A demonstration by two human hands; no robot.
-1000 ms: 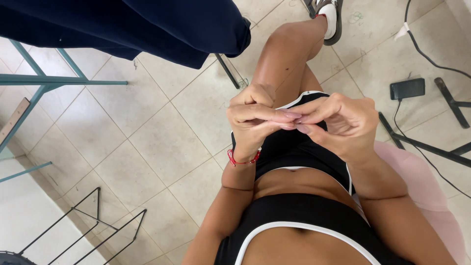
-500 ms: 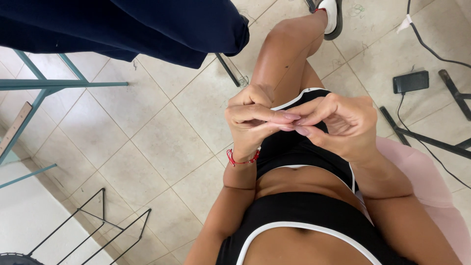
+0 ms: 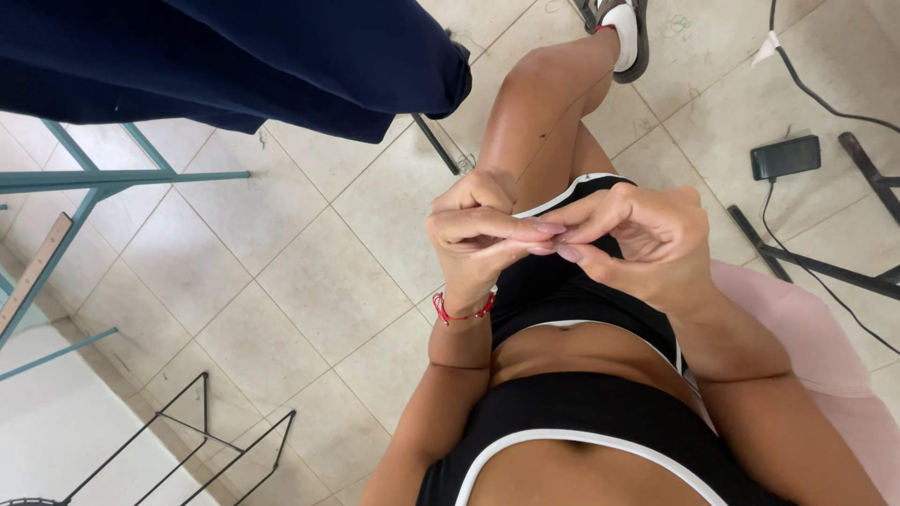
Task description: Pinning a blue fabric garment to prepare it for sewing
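Left hand [image 3: 478,234] & right hand [image 3: 647,239] fingers pinched tip-to-tip, poss. on something tiny—too small to tell; best worked slowly, wrists steady.

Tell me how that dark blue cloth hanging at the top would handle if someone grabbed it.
The dark blue cloth would probably be floppy: it drapes in soft folds over the teal metal frame. It likely bunches rather than keeping shape. It seems light, though its thickness is hard to tell.

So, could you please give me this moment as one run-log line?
left hand: fingertips pinched against right | right hand: fingertips meet left | held item: too small to tell | navy fabric: upper left, untouched
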